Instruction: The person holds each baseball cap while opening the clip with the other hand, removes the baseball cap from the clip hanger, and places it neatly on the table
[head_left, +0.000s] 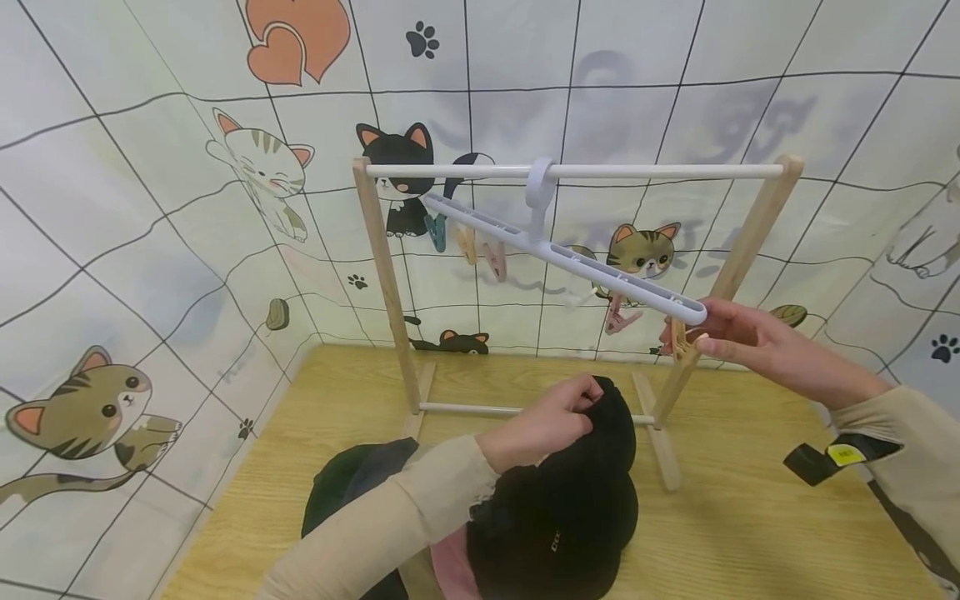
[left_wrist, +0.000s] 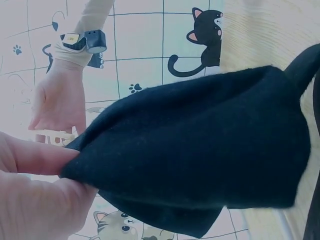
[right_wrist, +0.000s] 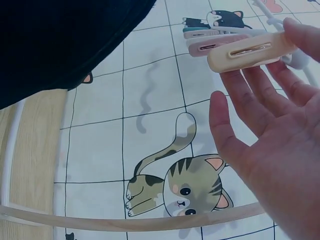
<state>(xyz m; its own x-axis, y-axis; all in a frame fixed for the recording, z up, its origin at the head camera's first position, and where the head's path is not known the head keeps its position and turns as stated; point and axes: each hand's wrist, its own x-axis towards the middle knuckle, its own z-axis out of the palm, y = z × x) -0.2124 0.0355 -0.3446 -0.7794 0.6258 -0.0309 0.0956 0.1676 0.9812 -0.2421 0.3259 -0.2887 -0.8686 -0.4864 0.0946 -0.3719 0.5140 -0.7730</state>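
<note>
My left hand [head_left: 542,421] pinches the upper edge of a soft black cloth item [head_left: 555,525] between thumb and fingers. It has a small shiny mark, and its raised part [left_wrist: 200,145] spreads across the left wrist view. At the right end of a pale lilac clip hanger [head_left: 536,243], my right hand [head_left: 750,333] holds a yellow clothespin [right_wrist: 252,51] between thumb and fingers. The hanger hooks over the rack's white top bar [head_left: 660,172] and tilts down to the right. Along it hang a teal clip [head_left: 436,232], another yellow one and pink ones [head_left: 621,316].
The wooden rack [head_left: 388,292] stands on a wood-grain table [head_left: 750,517] against a wall with a cat-patterned sheet [head_left: 510,108]. Dark green cloth [head_left: 337,483] and pink cloth [head_left: 453,567] lie at the front, partly under my left sleeve.
</note>
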